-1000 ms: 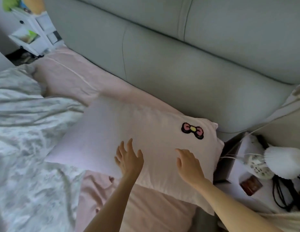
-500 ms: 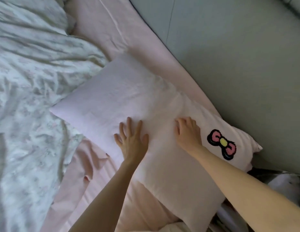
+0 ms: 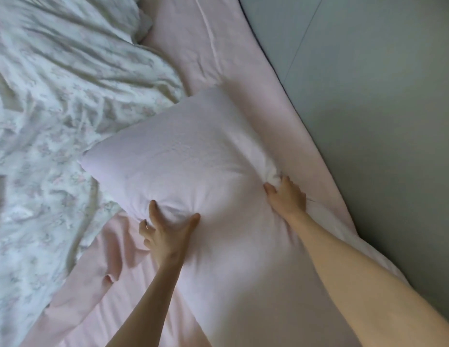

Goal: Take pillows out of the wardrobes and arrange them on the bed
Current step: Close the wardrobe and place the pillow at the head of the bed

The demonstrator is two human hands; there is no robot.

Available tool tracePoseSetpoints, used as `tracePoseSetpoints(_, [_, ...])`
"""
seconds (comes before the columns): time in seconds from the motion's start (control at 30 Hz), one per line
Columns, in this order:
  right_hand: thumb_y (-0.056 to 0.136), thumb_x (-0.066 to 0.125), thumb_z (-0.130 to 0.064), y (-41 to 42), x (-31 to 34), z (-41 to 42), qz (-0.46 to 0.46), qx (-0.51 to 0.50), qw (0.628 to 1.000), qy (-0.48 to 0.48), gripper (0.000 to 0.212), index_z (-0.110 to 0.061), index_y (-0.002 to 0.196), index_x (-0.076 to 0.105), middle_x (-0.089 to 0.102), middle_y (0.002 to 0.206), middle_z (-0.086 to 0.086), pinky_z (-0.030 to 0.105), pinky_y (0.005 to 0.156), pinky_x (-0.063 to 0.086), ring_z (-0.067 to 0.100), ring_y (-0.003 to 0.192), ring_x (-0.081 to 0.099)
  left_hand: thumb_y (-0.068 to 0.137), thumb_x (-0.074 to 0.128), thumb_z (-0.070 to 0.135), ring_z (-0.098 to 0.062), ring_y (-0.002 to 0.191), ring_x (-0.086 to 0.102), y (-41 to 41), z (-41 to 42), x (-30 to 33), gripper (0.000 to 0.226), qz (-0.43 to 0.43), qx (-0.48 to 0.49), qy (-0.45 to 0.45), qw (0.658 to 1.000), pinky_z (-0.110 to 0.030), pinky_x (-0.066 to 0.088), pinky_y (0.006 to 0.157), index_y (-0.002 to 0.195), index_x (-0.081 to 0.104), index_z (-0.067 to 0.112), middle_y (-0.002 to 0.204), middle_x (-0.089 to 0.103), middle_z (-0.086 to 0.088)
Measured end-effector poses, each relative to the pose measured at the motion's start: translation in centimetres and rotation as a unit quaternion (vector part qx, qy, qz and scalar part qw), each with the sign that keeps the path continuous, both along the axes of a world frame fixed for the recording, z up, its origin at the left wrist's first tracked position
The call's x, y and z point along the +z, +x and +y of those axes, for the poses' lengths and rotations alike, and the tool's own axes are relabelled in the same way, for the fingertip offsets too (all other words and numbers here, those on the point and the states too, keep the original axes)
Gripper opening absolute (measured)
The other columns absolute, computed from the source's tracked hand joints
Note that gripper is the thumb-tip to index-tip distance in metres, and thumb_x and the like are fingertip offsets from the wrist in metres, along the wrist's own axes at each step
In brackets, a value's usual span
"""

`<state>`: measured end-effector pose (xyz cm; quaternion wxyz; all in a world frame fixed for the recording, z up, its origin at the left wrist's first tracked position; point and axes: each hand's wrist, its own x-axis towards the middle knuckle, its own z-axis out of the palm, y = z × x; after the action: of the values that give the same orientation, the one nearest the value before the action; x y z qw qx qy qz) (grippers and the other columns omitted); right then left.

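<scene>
Both hands grip our pillow: left hand at its near edge, right hand bunching the headboard-side edge, fingers curled.

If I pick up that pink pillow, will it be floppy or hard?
Probably floppy: the pink pillow dents and bunches where the left hand and right hand grip it. Likely light for its size, and it shouldn't roll, lying flat on the sheet.

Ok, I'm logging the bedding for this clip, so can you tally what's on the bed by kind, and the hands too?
Pink pillow: 1
Pink bed sheet: 1
White floral duvet: 1
Hands: 2, the left hand and the right hand, both gripping the pillow
Total: 5
</scene>
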<state>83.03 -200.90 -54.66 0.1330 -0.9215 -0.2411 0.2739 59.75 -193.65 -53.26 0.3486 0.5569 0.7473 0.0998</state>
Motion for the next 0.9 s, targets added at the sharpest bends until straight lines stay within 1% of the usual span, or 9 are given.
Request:
tracePoseSetpoints(0.1, [0.092, 0.047, -0.023, -1.9, 0.3, -0.4, -0.071, -0.010, 0.995, 0.076, 0.026, -0.004, 0.109, 0.044, 0.061, 0.104, 0.023, 0.042, 0.075, 0.043, 0.041, 0.092, 0.057, 0.073, 0.074, 0.022, -0.037, 0.123, 0.032, 0.5, -0.6, 0.6, 0.071, -0.048, -0.026, 0.090, 0.994, -0.042, 0.030, 0.101, 0.132, 0.035, 0.019, 0.132, 0.032, -0.028])
tracePoseSetpoints(0.2, [0.094, 0.044, -0.022, -2.0, 1.9, -1.3, -0.112, -0.049, 0.982, 0.145, 0.021, -0.002, 0.102, 0.045, 0.060, 0.096, 0.023, 0.040, 0.067, 0.041, 0.039, 0.085, 0.057, 0.079, 0.067, 0.007, -0.032, 0.123, 0.032, 1.2, -1.4, 1.9, 0.050, -0.087, -0.060, 0.151, 0.983, -0.033, 0.029, 0.093, 0.122, 0.043, 0.012, 0.128, 0.034, -0.025])
tracePoseSetpoints(0.4, [0.094, 0.044, -0.020, 1.1, 6.0, -2.9, -0.190, -0.121, 0.950, 0.215, 0.020, -0.001, 0.099, 0.047, 0.059, 0.093, 0.023, 0.036, 0.068, 0.036, 0.035, 0.084, 0.055, 0.077, 0.069, 0.010, -0.040, 0.115, 0.038, 5.2, 0.2, 4.5, 0.053, -0.127, -0.122, 0.210, 0.962, -0.033, 0.028, 0.096, 0.124, 0.044, 0.009, 0.121, 0.040, -0.027])
tracePoseSetpoints(0.47, [0.094, 0.044, -0.022, 2.6, 6.3, -2.9, -0.207, -0.125, 0.949, 0.203, 0.022, -0.001, 0.099, 0.047, 0.058, 0.097, 0.023, 0.041, 0.075, 0.040, 0.035, 0.088, 0.055, 0.079, 0.069, 0.019, -0.041, 0.117, 0.037, 7.0, 1.5, 4.4, 0.060, -0.121, -0.130, 0.176, 0.968, -0.032, 0.028, 0.096, 0.131, 0.041, 0.015, 0.128, 0.036, -0.028])
tracePoseSetpoints(0.53, [0.095, 0.044, -0.024, 4.2, 6.0, -2.9, -0.210, -0.122, 0.958, 0.153, 0.025, -0.002, 0.104, 0.049, 0.057, 0.106, 0.021, 0.045, 0.083, 0.039, 0.035, 0.097, 0.052, 0.082, 0.064, 0.029, -0.039, 0.128, 0.027, 8.5, 2.7, 3.4, 0.068, -0.100, -0.161, 0.082, 0.978, -0.039, 0.027, 0.103, 0.139, 0.028, 0.026, 0.142, 0.025, -0.024])
tracePoseSetpoints(0.63, [0.093, 0.046, -0.029, 5.9, 5.2, -3.7, -0.154, -0.125, 0.979, 0.058, 0.042, -0.011, 0.131, 0.039, 0.044, 0.128, 0.021, 0.051, 0.092, 0.034, 0.037, 0.116, 0.041, 0.085, 0.058, 0.041, -0.037, 0.140, 0.003, 9.3, 3.4, 1.8, 0.076, -0.056, -0.227, -0.032, 0.972, -0.058, 0.017, 0.108, 0.143, 0.008, 0.039, 0.154, 0.001, -0.012])
tracePoseSetpoints(0.73, [0.091, 0.048, -0.032, 5.4, 4.6, -6.4, -0.144, -0.100, 0.984, 0.014, 0.057, -0.018, 0.142, 0.025, 0.037, 0.137, 0.019, 0.052, 0.095, 0.034, 0.038, 0.120, 0.038, 0.083, 0.057, 0.047, -0.036, 0.141, -0.004, 9.0, 1.7, 1.7, 0.078, -0.042, -0.235, 0.003, 0.971, -0.064, 0.011, 0.107, 0.143, 0.006, 0.041, 0.155, -0.005, -0.008])
tracePoseSetpoints(0.83, [0.089, 0.052, -0.021, 2.7, 4.7, -10.9, -0.188, -0.082, 0.977, 0.054, 0.053, -0.014, 0.138, 0.035, 0.046, 0.132, 0.019, 0.051, 0.096, 0.037, 0.038, 0.118, 0.043, 0.081, 0.061, 0.044, -0.034, 0.142, -0.002, 7.6, -2.7, 1.8, 0.083, -0.076, -0.218, 0.032, 0.972, -0.058, 0.013, 0.109, 0.144, 0.007, 0.037, 0.155, -0.004, -0.014])
tracePoseSetpoints(0.9, [0.088, 0.053, -0.016, 0.6, 4.7, -15.3, -0.191, -0.095, 0.975, 0.055, 0.049, -0.009, 0.135, 0.039, 0.050, 0.130, 0.019, 0.051, 0.096, 0.038, 0.037, 0.117, 0.045, 0.078, 0.066, 0.042, -0.033, 0.141, 0.000, 5.9, -6.7, 1.8, 0.089, -0.102, -0.214, -0.009, 0.971, -0.053, 0.016, 0.112, 0.143, 0.006, 0.038, 0.154, -0.006, -0.016])
